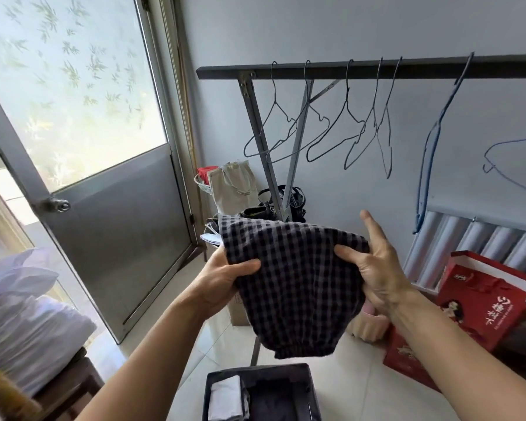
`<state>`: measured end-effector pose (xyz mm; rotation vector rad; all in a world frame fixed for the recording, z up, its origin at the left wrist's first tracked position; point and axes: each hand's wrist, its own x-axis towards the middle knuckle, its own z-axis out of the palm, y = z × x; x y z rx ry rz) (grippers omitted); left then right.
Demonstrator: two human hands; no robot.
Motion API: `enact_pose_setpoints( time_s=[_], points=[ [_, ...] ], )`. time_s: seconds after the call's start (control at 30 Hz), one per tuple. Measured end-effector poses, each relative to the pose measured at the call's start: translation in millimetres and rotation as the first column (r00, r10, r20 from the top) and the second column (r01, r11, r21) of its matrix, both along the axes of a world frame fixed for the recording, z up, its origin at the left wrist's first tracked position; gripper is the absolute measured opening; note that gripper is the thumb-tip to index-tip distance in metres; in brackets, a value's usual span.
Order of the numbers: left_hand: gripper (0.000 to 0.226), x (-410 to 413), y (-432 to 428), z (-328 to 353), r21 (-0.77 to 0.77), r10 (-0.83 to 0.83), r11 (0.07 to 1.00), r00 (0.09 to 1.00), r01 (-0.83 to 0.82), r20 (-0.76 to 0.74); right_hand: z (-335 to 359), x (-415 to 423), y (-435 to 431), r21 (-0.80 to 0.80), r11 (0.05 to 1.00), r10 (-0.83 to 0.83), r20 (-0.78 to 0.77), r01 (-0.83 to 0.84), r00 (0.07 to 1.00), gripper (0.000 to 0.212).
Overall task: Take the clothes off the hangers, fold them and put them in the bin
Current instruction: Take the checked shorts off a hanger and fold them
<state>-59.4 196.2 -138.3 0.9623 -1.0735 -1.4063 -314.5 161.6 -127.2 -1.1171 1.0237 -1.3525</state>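
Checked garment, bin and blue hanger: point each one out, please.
checked garment (295, 284), head view, middle of the cloth.
bin (261, 370), head view, far rim.
blue hanger (420, 192), head view, its long hanging side.

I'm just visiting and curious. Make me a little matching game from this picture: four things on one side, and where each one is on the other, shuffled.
Things:
1. checked garment
2. blue hanger
3. white folded cloth
4. red gift bag

Places:
A. hangs bare on the dark rail
B. lies inside the dark bin
C. held up between the left hand and the right hand
D. sits low at the right edge

Pairs: 1-C, 2-A, 3-B, 4-D
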Motion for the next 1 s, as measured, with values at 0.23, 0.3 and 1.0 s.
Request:
enact_pose_setpoints(
  time_s=[0.23, 0.3, 1.0],
  points=[
    [0.085, 11, -18, 3, -0.093, 0.29, 0.957, 0.935, -0.276, 0.205, 2, 8, -9, -0.029, 0.998, -0.056, -0.14, 0.052, 0.989, 0.077],
    [0.085, 22, -24, 0, -0.136, 0.263, 0.962, 0.937, -0.237, 0.231, 0, 12, -14, -0.028, 0.998, -0.058, -0.196, 0.054, 0.979, 0.064],
    [0.014, 121, -73, 0, -0.128, 0.167, 0.985, 0.822, -0.115, 0.544, -1, 94, -56, 0.124, 0.988, 0.118, -0.239, -0.09, 0.964, 0.038]
  ],
)
